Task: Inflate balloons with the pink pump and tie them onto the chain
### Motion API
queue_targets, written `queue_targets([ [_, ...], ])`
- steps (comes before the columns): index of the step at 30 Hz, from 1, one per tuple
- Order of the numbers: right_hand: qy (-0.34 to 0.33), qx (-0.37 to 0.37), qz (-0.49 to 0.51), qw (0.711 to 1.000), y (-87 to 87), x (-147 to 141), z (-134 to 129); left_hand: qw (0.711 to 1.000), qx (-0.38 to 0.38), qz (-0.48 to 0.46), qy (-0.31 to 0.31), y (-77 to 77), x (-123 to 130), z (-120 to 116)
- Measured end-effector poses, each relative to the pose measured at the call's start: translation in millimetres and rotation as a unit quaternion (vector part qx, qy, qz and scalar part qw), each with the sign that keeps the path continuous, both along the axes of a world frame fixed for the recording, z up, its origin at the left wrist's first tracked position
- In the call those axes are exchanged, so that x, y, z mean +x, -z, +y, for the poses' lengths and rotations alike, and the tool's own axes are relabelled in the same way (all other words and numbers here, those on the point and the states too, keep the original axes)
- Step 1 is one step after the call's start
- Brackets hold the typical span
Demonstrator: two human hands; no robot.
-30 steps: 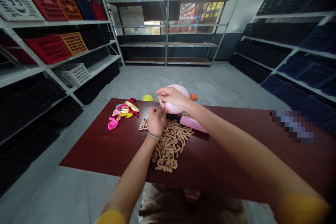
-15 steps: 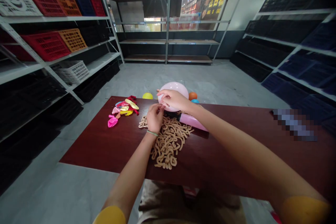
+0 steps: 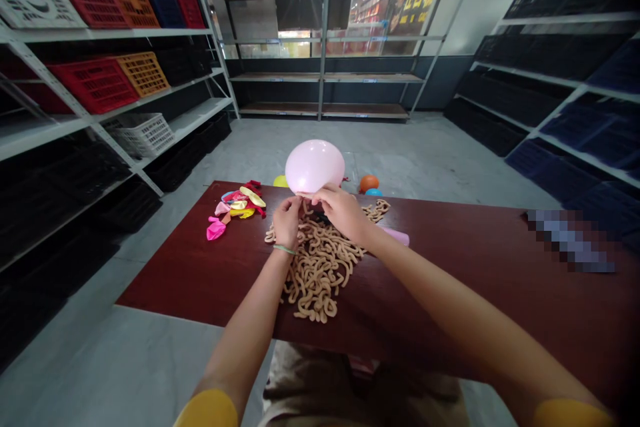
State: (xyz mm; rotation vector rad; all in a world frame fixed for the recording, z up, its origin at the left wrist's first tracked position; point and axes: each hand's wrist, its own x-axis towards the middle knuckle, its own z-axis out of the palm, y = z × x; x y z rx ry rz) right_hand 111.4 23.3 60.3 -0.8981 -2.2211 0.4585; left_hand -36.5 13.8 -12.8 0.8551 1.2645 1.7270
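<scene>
A pink inflated balloon (image 3: 315,165) stands above the far edge of the table, its neck end down at my fingers. My left hand (image 3: 287,221) pinches at the neck, fingers pressed together. From the other side my right hand (image 3: 341,212) grips the same neck end; its fingers partly hide it. Under both hands spreads a pile of tan, curly strips (image 3: 320,270), which look like rubber bands or twisted snacks; I cannot tell which. A pink cylinder (image 3: 397,236), probably a balloon pump, lies partly behind my right forearm.
Uninflated balloons (image 3: 239,203) in several colours lie at the table's left. Beyond the far edge show an orange balloon (image 3: 369,183), a blue balloon (image 3: 373,192) and a yellow balloon (image 3: 281,181). A blurred-out object (image 3: 570,240) rests at right on the dark red table (image 3: 460,267). Shelves with crates (image 3: 95,85) stand around.
The pink balloon has moved up and left, now above my hands instead of behind the right one. My right hand has come lower, and its fingers have turned to the neck.
</scene>
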Motion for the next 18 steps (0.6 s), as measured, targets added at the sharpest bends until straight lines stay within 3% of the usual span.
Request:
queue_targets([
  [5,0.035,-0.062,0.103,0.992,29.1,-3.4,2.4,0.993,0.011,0.111,-0.044,-3.0,-3.1,-3.5],
  [12,0.048,-0.018,0.101,0.994,59.7,-14.7,1.2,0.971,0.021,0.220,-0.091,-6.3,-4.3,-8.0],
  [18,0.071,-0.008,0.111,0.991,70.9,-27.7,-1.6,0.962,0.025,0.247,-0.112,-8.3,-2.3,-9.9],
])
